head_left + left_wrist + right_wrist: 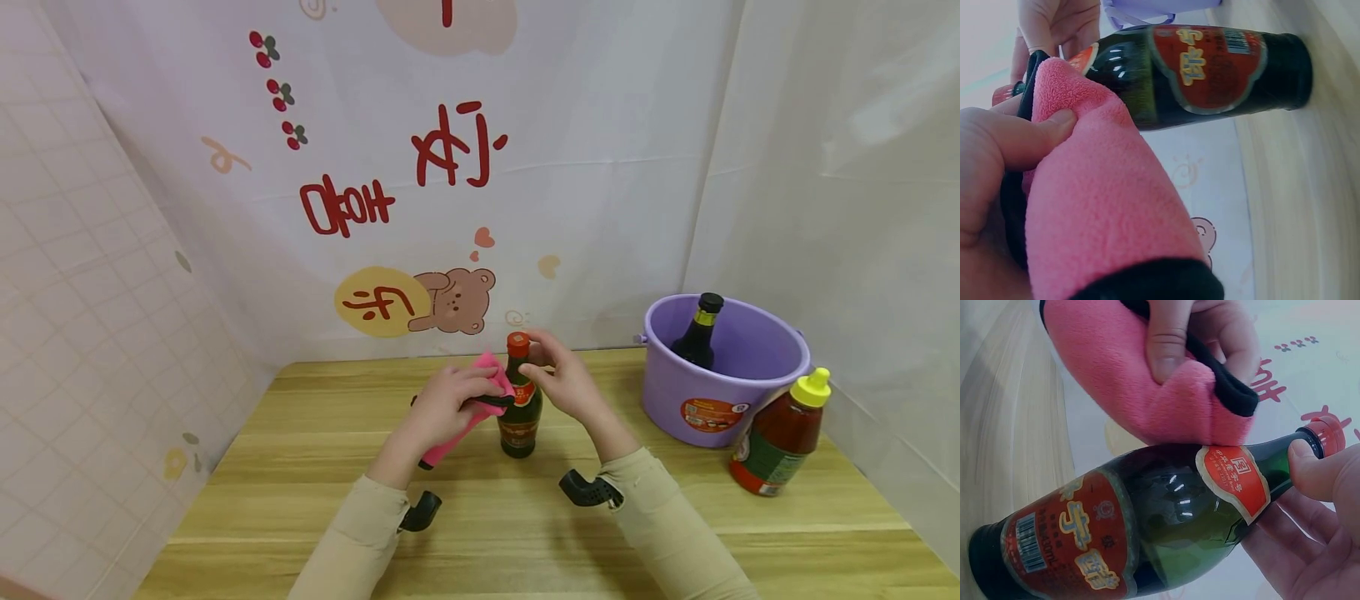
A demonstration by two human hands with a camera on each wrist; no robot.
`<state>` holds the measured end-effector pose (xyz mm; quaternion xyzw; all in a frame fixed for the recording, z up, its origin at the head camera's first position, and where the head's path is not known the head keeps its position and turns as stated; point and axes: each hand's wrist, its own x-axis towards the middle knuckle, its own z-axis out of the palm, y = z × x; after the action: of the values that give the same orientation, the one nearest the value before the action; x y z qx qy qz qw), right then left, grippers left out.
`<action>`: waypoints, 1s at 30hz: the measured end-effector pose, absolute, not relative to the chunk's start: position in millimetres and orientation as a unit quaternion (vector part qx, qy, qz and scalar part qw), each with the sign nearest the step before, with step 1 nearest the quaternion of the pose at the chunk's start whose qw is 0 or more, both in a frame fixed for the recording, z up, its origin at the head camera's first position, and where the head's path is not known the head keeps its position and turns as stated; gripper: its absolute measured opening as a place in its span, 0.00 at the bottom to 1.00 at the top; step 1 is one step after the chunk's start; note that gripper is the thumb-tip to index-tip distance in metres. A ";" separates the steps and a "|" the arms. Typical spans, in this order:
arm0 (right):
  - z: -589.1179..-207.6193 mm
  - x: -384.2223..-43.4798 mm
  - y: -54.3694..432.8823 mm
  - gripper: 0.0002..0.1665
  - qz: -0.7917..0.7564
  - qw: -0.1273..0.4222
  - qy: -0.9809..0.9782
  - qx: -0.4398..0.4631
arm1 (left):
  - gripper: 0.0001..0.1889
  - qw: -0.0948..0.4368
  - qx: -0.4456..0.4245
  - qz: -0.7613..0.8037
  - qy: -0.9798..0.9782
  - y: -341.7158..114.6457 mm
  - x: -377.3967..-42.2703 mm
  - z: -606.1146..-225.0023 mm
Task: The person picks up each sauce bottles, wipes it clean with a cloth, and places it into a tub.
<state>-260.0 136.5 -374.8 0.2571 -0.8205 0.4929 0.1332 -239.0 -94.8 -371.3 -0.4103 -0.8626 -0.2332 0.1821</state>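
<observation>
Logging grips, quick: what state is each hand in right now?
Left hand: closed, holding the fleecy pink black-edged cloth.
Right hand: closed, holding the red-capped dark green glass bottle by its neck.

Cloth (1104, 175) in left hand (448, 404): pink, black edging (1154, 280). Bottle (519, 432) at right hand (567, 385): dark green, red cap (517, 343), red label (1069, 540).

left fingers (1038, 139) pinch a pink cloth (1100, 175) beside a dark bottle (1207, 72) on the bench (1310, 175); right fingers (1036, 28) near its neck.
</observation>
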 end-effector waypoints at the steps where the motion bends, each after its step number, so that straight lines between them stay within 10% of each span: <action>1: -374.9 -260.1 136.5 0.28 0.493 0.132 -0.821 0.256 | 0.11 0.179 -0.407 -0.234 -0.864 -95.4 -238.4 -372.8; 30: -375.9 -259.0 135.2 0.29 0.496 0.131 -0.824 0.241 | 0.12 0.115 -0.377 -0.272 -0.878 -107.7 -234.9 -409.4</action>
<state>-259.0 135.2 -375.9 0.2415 -0.8238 0.4959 0.1312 -234.9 -107.7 -409.4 -0.3765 -0.8780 -0.2719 0.1154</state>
